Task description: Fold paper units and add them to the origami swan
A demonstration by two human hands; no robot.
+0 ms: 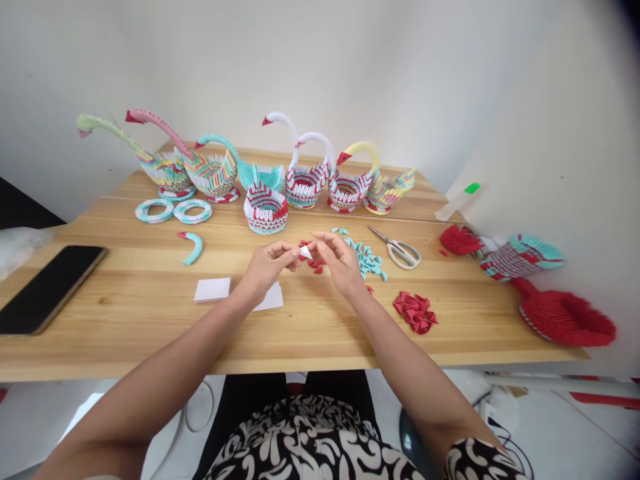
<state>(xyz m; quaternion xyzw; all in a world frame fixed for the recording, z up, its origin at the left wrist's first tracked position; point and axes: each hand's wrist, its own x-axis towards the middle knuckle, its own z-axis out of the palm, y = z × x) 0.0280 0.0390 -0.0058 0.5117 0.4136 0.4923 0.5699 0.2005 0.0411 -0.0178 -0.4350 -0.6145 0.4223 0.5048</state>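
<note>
A small white folded paper piece (306, 253) is pinched between the fingertips of my left hand (273, 265) above the middle of the table. My right hand (340, 261) is close on its other side, fingers curled, its fingertips at or just beside the paper's edge. Beneath and behind the hands lie loose red folded paper triangles (318, 267), partly hidden. Turquoise paper triangles (369, 259) are scattered just past my right hand. White paper slips (271, 297) lie under my left wrist, with a stack of white paper (212, 289) to their left.
Several paper swans (307, 180) line the back. Two paper rings (193, 211), a turquoise curved neck (192, 248) and a phone (47, 288) lie left. Scissors (403, 253), a red triangle pile (416, 312), a glue bottle (457, 202) and a red paper piece (570, 317) are right.
</note>
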